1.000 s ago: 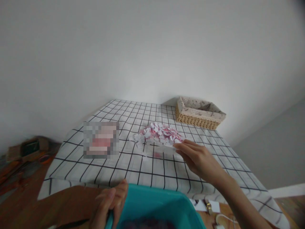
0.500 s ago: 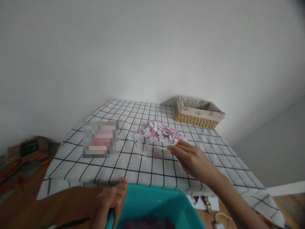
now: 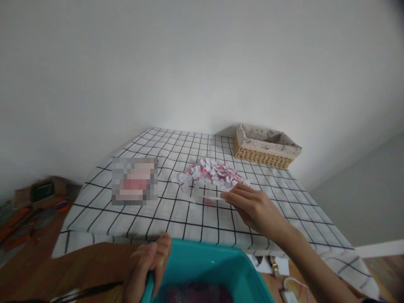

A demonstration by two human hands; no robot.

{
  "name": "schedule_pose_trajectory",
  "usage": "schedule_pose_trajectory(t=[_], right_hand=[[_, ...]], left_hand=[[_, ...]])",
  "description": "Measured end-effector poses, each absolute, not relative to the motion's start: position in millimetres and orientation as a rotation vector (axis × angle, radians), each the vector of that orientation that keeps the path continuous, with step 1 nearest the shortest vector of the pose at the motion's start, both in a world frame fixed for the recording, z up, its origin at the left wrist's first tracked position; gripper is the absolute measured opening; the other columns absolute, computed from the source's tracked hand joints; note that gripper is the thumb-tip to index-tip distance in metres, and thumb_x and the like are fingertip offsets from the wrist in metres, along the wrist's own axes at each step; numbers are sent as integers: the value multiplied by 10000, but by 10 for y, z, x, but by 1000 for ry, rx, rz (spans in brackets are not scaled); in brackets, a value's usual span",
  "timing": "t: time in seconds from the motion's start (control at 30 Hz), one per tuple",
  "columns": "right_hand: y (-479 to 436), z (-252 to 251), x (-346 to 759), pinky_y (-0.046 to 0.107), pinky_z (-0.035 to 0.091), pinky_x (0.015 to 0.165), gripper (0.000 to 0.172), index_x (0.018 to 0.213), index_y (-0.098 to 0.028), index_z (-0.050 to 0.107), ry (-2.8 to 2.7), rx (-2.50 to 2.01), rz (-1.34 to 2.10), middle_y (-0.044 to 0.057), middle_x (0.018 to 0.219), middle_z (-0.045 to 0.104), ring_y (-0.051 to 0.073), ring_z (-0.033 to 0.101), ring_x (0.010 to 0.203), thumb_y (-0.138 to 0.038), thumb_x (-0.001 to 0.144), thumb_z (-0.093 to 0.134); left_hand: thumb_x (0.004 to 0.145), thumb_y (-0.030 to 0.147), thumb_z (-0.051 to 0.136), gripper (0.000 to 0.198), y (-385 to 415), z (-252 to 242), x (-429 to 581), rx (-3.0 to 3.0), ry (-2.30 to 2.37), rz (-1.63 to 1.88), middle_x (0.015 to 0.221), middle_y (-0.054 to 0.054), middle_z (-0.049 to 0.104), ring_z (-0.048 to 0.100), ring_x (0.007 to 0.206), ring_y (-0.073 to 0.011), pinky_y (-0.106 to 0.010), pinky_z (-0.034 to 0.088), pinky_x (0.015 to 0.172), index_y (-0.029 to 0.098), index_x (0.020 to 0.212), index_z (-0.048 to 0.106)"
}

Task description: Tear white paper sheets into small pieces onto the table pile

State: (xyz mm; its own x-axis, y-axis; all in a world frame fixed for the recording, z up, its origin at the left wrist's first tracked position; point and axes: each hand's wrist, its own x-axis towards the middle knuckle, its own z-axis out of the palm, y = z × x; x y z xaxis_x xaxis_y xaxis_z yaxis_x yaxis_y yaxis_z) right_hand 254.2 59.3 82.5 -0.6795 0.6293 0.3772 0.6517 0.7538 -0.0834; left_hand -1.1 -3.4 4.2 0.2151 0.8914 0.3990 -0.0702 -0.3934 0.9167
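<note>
My left hand (image 3: 150, 265) is wrapped round the left rim of a teal plastic bin (image 3: 205, 248), below the table's front edge. Dark reddish contents (image 3: 198, 292) lie blurred at its bottom. Over the table, my right hand (image 3: 249, 204) pinches a thin, pale, partly see-through flat piece (image 3: 210, 197); its exact kind is unclear. That piece is at the near edge of a heap of torn white and pink paper scraps (image 3: 211, 173) on the checked tablecloth (image 3: 179, 223).
A woven basket with a cloth liner (image 3: 267, 145) stands at the back right, near the wall. On the left lies a pixelated flat item (image 3: 135, 182). A watch (image 3: 274, 266) and a white plug-like object with a cable (image 3: 288, 296) are below the table, with clutter (image 3: 34, 210) at far left.
Little differs. The view has shifted slightly; both hands keep their grips, and the paper heap looks much the same.
</note>
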Motion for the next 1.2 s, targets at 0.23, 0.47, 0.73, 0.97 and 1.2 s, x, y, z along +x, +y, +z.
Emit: schedule_pose_trajectory(t=[0.23,0.47,0.73,0.97,1.2], right_hand=[[357,837,2645,295,440,625,318,998,-135,613,-2576,-979,-49,76,802,640,193,551,783,1,845,371],[-88,983,2493,292,350,525,191,945,-148,575,-2625,-968,230,30,687,566,175,487,656,-142,934,384],[80,1111,2488,263,363,552,210,968,-153,564,-2464,-951,233,37,757,592,152,494,693,-41,887,405],[437,941,2328,291,370,551,202,907,-136,612,-2487,-1111,-179,43,715,596,179,511,685,-56,889,427],[296,908,2203,292,355,513,255,908,-139,615,-2531,-1055,-170,34,706,584,185,514,685,-23,876,390]], left_hand=[[991,244,158,619,-48,12,34,1458,746,1369,374,28,380,359,414,-133,-334,332,647,161,400,322],[990,255,189,648,-26,35,14,1468,730,1368,349,21,432,396,389,-140,-347,345,657,181,370,361],[996,272,159,664,-2,75,48,1510,692,1406,325,20,388,367,362,-120,-321,340,564,162,365,337],[998,264,171,653,-21,22,47,1486,735,1414,328,29,383,367,359,-117,-331,341,612,163,369,314],[997,271,179,654,-36,-9,59,1472,726,1407,337,27,397,389,376,-127,-340,334,669,172,367,326]])
